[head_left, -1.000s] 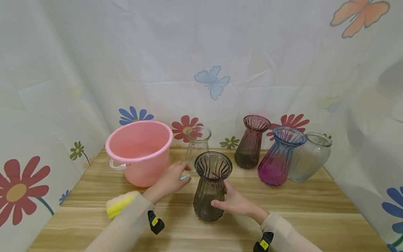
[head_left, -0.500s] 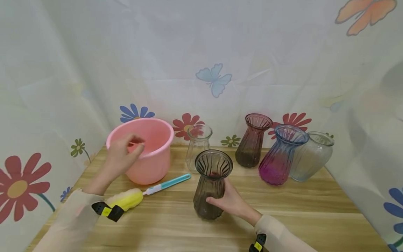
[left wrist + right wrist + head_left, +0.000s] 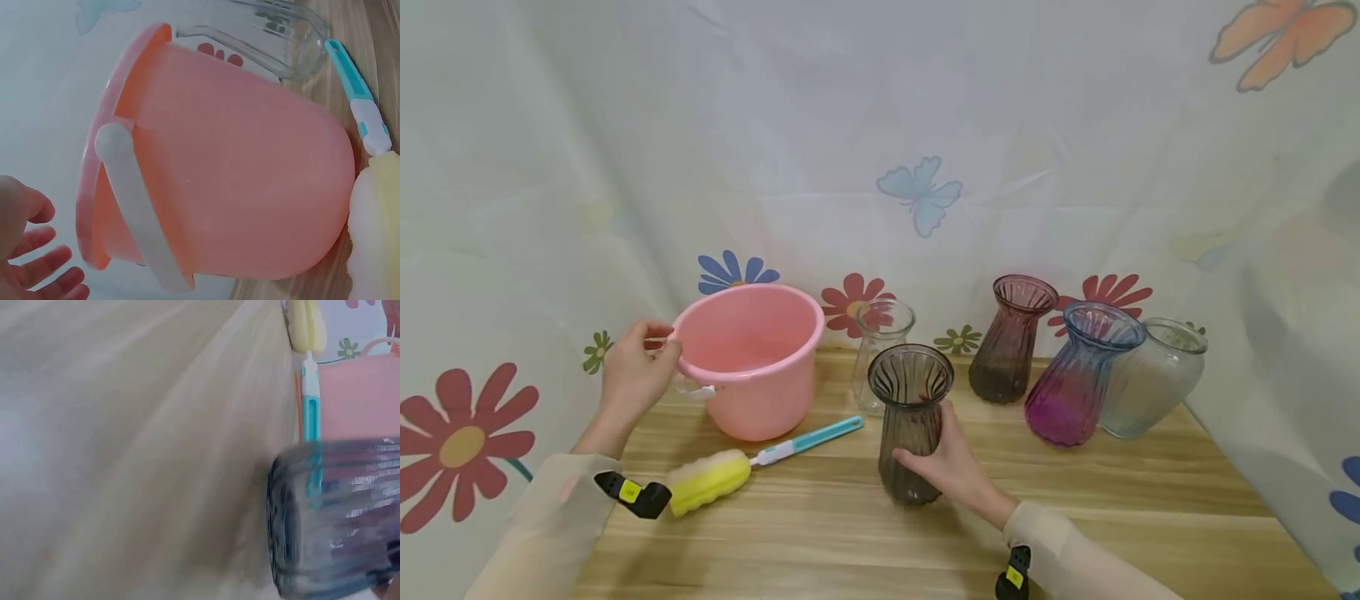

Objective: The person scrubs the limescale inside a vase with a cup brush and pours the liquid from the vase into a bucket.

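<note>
My right hand (image 3: 951, 467) grips a ribbed grey glass vase (image 3: 910, 454) around its right side, thumb in front. The vase stands nearly upright, and in the right wrist view its glass body (image 3: 337, 519) fills the lower right corner. My left hand (image 3: 636, 371) is at the left rim of a pink bucket (image 3: 767, 400). In the left wrist view a small gap separates its loosely bent fingers (image 3: 47, 265) from the rim, and they hold nothing. A white bucket handle (image 3: 140, 206) hangs down the bucket's side.
A sponge brush with a yellow head (image 3: 711, 482) and turquoise handle (image 3: 827, 433) lies before the bucket. Behind the grey vase is a clear vase (image 3: 868, 367). Right of it are a reddish vase (image 3: 1009, 350), a blue-purple vase (image 3: 1078, 383) and another clear vase (image 3: 1157, 383).
My left hand has let go of the brush handle and swung left past the bucket's opening to its left rim. My right hand has shifted the grey vase slightly up in the head view.
</note>
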Available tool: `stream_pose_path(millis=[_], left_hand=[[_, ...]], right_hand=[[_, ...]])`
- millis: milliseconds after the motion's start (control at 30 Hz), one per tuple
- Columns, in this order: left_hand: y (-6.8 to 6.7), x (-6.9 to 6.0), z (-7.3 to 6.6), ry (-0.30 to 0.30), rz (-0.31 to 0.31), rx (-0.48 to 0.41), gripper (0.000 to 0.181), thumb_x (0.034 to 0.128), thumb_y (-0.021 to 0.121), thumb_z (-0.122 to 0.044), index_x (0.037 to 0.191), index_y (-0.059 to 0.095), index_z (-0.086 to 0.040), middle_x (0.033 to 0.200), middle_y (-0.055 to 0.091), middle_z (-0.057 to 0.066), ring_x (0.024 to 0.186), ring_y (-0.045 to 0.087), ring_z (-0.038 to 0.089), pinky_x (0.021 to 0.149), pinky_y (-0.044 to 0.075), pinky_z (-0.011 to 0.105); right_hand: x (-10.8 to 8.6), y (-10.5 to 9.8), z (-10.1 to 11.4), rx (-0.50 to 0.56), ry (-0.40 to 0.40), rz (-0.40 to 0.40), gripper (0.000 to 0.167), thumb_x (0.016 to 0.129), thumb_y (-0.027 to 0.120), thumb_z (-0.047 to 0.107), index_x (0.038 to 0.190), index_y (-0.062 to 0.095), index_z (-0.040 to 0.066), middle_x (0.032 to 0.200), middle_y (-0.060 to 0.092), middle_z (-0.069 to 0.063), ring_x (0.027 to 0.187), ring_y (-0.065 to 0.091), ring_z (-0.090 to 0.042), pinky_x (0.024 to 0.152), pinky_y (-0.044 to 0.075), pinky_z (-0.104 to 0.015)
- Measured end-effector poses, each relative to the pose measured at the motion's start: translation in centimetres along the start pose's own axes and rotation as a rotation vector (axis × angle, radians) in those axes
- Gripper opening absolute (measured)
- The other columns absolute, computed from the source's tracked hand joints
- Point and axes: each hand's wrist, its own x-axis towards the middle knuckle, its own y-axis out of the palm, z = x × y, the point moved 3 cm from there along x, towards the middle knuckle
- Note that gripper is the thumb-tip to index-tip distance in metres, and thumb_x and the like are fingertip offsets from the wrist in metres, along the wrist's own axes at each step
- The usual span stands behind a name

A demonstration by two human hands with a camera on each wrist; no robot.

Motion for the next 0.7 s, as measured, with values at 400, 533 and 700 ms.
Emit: stream_pose_path(millis=[400,533,700], left_hand=[[-0.1,1.7,1.6,-0.209,0.187,-0.106,0.057,0.0926,0.045,-0.032,0.136,0.035,0.004,0.132,0.041,0.029,0.108,0.051,0.04,0.084,0.05,0.044],[0.1,2.5,2.0,-0.296,0.253,-0.186,0.059,0.0931,0.047,-0.028,0.138,0.029,0.007,0.131,0.041,0.03,0.089,0.063,0.025,0.079,0.053,0.033],[0.5,2.7,2.7,-0.398,0.318,-0.312,0.06,0.0934,0.048,-0.024,0.14,0.026,0.006,0.131,0.042,0.027,0.071,0.061,0.003,0.08,0.052,0.029]], right_hand=[[5.2,-4.3,4.2,-0.545,-0.26,-0.221,0.086,0.062,0.079,0.043,0.131,0.041,0.007,0.118,0.054,-0.013,0.106,0.051,-0.032,0.086,0.044,-0.048],[6.4,-5.4,5.5,-0.666,-0.367,-0.272,0.085,0.061,0.079,0.044,0.128,0.042,0.009,0.114,0.053,-0.014,0.102,0.051,-0.033,0.084,0.042,-0.049],[7.8,-6.3,6.6,-0.75,-0.464,-0.33,0.085,0.06,0.08,0.043,0.128,0.041,0.009,0.116,0.052,-0.015,0.102,0.05,-0.035,0.082,0.039,-0.051]])
